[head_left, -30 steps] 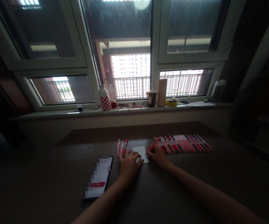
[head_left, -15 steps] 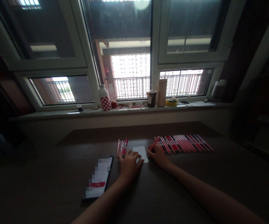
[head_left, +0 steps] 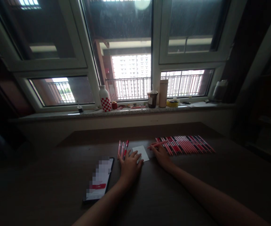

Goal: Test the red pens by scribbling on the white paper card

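Observation:
My left hand (head_left: 130,164) lies flat on the dark table, fingers spread, its fingertips on the near edge of a small white paper slip (head_left: 141,152). Just left of it lie three pink and red pens (head_left: 123,148). My right hand (head_left: 161,156) is closed on a pink pen (head_left: 158,144), held nearly level with its tip pointing left over the table beside the slip. A long row of several pink, red and dark pens (head_left: 187,144) lies side by side right of that hand.
A phone (head_left: 99,179) with a lit screen lies on the table (head_left: 55,175) at my left. The windowsill behind holds a red-checked white bottle (head_left: 105,98), a coffee cup (head_left: 152,99), a tall flask (head_left: 163,88) and a yellow tape roll (head_left: 172,103).
My right hand has lifted the pen off the paper slip and turned it from steep to nearly level. The slip has shifted slightly away under my left hand's fingertips.

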Demonstrator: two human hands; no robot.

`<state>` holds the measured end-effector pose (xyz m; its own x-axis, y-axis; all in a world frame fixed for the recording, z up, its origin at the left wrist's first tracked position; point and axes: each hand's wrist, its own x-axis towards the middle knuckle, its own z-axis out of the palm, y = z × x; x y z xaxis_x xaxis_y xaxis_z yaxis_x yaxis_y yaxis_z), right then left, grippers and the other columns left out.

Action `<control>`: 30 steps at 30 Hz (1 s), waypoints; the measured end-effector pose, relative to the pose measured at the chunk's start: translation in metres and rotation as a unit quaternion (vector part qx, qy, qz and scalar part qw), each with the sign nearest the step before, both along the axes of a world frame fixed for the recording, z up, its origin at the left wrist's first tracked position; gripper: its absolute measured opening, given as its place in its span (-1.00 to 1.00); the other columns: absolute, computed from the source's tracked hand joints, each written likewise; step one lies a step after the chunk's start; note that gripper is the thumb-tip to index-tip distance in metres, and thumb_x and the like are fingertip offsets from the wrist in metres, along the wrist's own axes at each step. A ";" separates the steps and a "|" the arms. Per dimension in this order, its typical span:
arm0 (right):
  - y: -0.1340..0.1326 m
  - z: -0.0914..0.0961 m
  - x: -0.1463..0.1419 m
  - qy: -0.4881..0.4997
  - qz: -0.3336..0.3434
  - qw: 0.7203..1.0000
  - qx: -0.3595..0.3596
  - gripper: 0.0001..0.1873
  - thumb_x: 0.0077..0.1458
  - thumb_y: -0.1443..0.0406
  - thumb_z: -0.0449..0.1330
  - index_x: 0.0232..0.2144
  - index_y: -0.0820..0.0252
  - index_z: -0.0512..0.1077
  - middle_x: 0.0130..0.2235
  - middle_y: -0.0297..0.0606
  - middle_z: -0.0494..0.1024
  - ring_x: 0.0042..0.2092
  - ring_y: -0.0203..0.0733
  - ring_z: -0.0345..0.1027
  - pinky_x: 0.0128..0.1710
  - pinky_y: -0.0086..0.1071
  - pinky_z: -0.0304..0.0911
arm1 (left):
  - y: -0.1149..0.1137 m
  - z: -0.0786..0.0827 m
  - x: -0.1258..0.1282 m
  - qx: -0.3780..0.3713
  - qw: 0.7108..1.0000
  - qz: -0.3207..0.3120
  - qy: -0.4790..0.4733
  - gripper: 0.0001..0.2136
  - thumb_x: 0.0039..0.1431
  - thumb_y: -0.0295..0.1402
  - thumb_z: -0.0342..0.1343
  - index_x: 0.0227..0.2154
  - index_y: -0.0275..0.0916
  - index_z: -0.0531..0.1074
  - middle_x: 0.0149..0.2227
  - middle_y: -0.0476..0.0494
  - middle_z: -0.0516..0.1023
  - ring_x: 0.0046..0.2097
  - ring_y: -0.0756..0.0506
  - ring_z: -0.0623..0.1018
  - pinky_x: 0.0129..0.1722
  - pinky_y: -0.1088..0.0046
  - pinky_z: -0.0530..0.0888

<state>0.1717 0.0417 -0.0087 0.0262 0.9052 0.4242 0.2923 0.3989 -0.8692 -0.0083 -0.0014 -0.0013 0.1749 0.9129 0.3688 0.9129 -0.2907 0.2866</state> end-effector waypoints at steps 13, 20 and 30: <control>0.008 -0.011 0.003 0.050 -0.013 0.998 -0.035 -0.50 0.12 -0.09 -0.04 -0.37 0.18 0.42 -0.33 -0.17 0.50 -0.21 -0.09 0.40 -0.20 -0.28 0.28 | -0.006 0.006 0.003 0.034 0.999 0.013 0.018 -0.80 0.17 -0.22 0.00 -0.24 -0.04 0.50 -0.15 -0.09 0.50 0.04 -0.25 0.32 0.17 -0.26 -0.15; 0.015 -0.017 0.003 0.139 -0.008 0.989 -0.042 -0.51 0.01 -0.10 0.12 -0.32 0.21 0.41 -0.30 -0.16 0.52 -0.26 -0.09 0.41 -0.22 -0.24 0.33 | -0.005 0.005 0.003 0.047 0.999 0.013 0.002 -0.79 0.18 -0.24 0.00 -0.20 -0.06 0.48 -0.11 -0.08 0.49 0.05 -0.23 0.32 0.17 -0.24 -0.10; 0.009 -0.008 0.002 0.243 0.027 0.969 -0.041 -0.57 -0.13 0.05 0.33 -0.28 0.20 0.41 -0.30 -0.24 0.48 -0.20 -0.06 0.42 -0.13 -0.13 0.38 | -0.006 0.004 0.005 0.036 0.999 0.005 0.024 -0.81 0.18 -0.23 0.00 -0.21 -0.06 0.47 -0.11 -0.08 0.51 0.08 -0.27 0.31 0.12 -0.33 -0.08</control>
